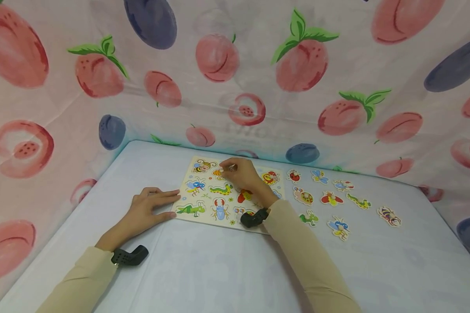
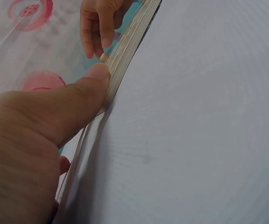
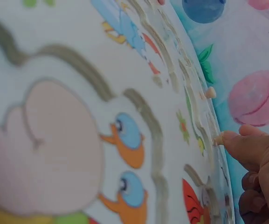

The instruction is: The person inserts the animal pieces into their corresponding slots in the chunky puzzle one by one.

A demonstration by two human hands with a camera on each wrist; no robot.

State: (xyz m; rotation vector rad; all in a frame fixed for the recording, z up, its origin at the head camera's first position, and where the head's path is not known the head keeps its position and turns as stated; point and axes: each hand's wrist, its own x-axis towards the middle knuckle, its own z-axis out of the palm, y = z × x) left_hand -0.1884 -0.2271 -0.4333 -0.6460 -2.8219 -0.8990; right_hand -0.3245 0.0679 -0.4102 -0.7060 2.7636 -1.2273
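Observation:
A wooden insect puzzle board with printed, recessed insect shapes lies on the table. My right hand is over its far part, pinching the small wooden knob of a puzzle piece with orange and yellow stripes. The hand hides much of this piece. Straight fingers of my left hand rest at the board's left edge. In the left wrist view, the left thumb presses against the board's side. Another knob stands up from the board in the right wrist view.
Right of the board lie several loose knobbed pieces, among them a ladybug, a snail, a caterpillar, a mosquito and a striped beetle. A fruit-printed curtain borders the white table at the back and left.

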